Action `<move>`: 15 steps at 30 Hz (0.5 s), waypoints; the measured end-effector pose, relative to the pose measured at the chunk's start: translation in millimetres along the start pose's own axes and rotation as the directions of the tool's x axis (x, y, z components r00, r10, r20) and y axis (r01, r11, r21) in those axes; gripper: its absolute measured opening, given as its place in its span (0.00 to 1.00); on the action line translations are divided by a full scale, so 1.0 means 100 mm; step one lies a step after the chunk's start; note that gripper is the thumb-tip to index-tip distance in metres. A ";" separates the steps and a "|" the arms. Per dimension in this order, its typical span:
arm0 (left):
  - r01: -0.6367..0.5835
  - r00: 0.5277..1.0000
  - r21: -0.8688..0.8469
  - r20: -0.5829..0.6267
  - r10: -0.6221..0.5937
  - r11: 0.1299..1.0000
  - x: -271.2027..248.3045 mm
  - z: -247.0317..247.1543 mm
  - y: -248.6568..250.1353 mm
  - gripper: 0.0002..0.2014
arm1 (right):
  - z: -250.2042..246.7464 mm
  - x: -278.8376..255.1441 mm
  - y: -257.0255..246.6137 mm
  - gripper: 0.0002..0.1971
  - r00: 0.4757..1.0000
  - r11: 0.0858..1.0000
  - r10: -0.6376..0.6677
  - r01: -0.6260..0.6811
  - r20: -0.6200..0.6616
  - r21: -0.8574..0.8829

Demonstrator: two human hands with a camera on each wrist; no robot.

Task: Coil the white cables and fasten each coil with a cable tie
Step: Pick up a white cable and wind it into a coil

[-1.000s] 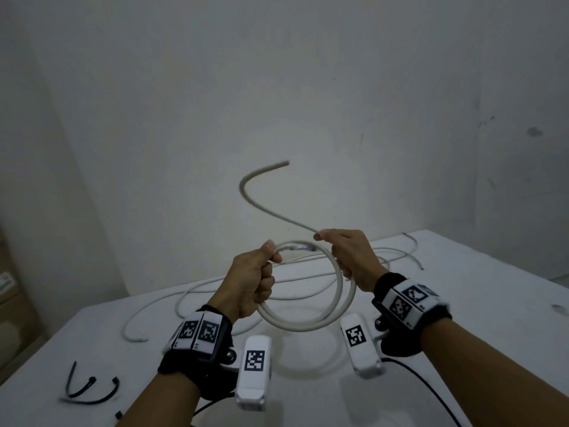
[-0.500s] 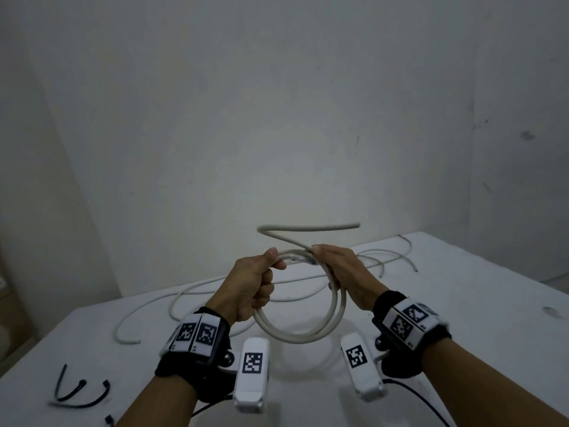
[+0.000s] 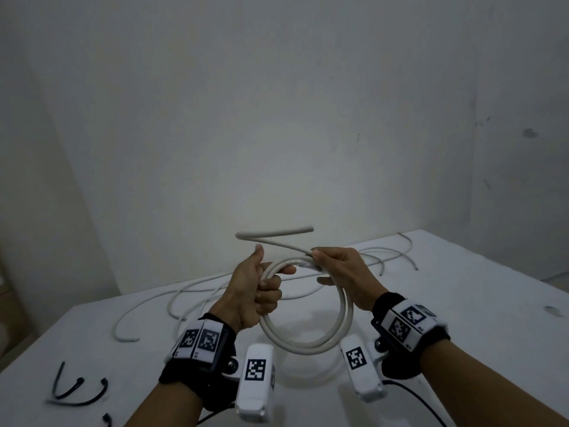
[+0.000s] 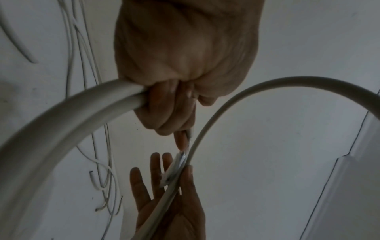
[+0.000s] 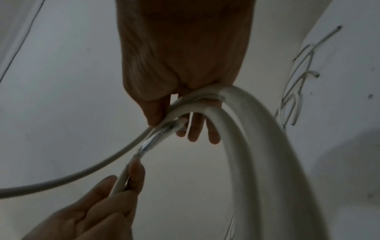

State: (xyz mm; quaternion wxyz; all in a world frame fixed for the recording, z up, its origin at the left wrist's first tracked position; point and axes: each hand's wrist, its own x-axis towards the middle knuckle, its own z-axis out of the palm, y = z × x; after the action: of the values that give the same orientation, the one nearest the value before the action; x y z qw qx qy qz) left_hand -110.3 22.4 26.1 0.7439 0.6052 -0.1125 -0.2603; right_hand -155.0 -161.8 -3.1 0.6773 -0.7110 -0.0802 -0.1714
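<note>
I hold a coil of thick white cable [image 3: 308,345] in the air above the table, about two turns round. My left hand [image 3: 271,291] grips the coil's left side in a fist, thumb up. My right hand [image 3: 320,263] pinches the cable at the top right, where a taped stretch [image 5: 156,139] crosses. The free tail [image 3: 277,234] sticks out leftward from the right hand and bends back right. In the left wrist view the left hand [image 4: 179,100] wraps the cable [image 4: 72,113]. The right wrist view shows the right hand [image 5: 180,123] with the turns [image 5: 257,146] running under its palm.
Several loose white cables [image 3: 197,291] lie across the white table [image 3: 462,349] behind my hands, some reaching the far right corner [image 3: 400,254]. Black cable ties [image 3: 77,392] lie at the front left. Walls close off the table's back and left.
The free tail has dropped from a tall curve above my hands to a low flat bend just over them. Both hands keep their hold on the coil.
</note>
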 end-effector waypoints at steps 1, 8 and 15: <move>0.002 1.000 0.009 0.001 -0.002 1.000 0.00 0.00 0.00 0.33 | -0.01 -0.01 -0.02 0.13 1.000 0.999 0.006 -0.007 0.028 0.038; 0.005 1.000 0.150 -0.012 -0.003 0.989 -0.05 0.04 0.04 0.21 | -0.05 0.00 -0.09 0.14 0.997 1.000 -0.019 0.020 0.077 -0.004; 0.078 0.995 0.018 0.066 -0.079 0.997 -0.01 -0.02 0.02 0.36 | 0.06 -0.02 0.03 0.12 0.990 0.981 -0.127 0.117 -0.060 -0.153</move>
State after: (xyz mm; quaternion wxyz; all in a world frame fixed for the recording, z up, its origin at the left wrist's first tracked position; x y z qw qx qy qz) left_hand -109.4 25.2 27.5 0.7243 0.6057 -0.1153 -0.3085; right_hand -155.5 -156.0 -6.4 0.6130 -0.7469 -0.0869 -0.2427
